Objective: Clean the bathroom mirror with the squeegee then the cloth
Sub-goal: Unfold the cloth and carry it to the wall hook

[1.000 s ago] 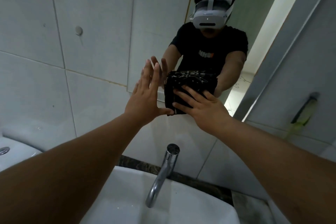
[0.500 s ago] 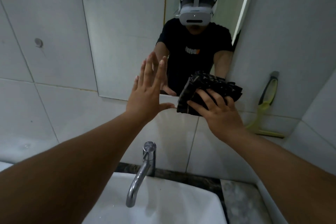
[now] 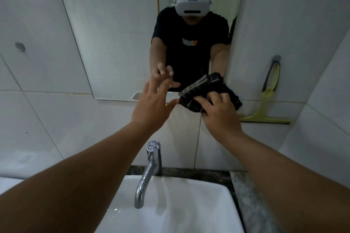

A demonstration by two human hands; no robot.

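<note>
The bathroom mirror (image 3: 117, 43) hangs on the tiled wall above the basin and reflects a person with a white headset. My right hand (image 3: 219, 115) grips a folded black cloth (image 3: 200, 92) at the mirror's lower right corner. Beside it, my left hand (image 3: 153, 104) is raised with fingers spread near the mirror's bottom edge, holding nothing; its thumb nearly touches the cloth. A yellow-green squeegee (image 3: 265, 108) hangs from a wall hook to the right of the mirror, its blade downward.
A white basin (image 3: 189, 204) with a chrome tap (image 3: 149, 168) lies below my arms. A dark stone ledge (image 3: 250, 195) runs behind and to the right of the basin. A round wall plug (image 3: 19, 46) sits on the left tiles.
My view has shifted left and down across the mirror. The right hand has carried the cloth down to the mirror's lower right corner. The left hand has lowered and tilted forward.
</note>
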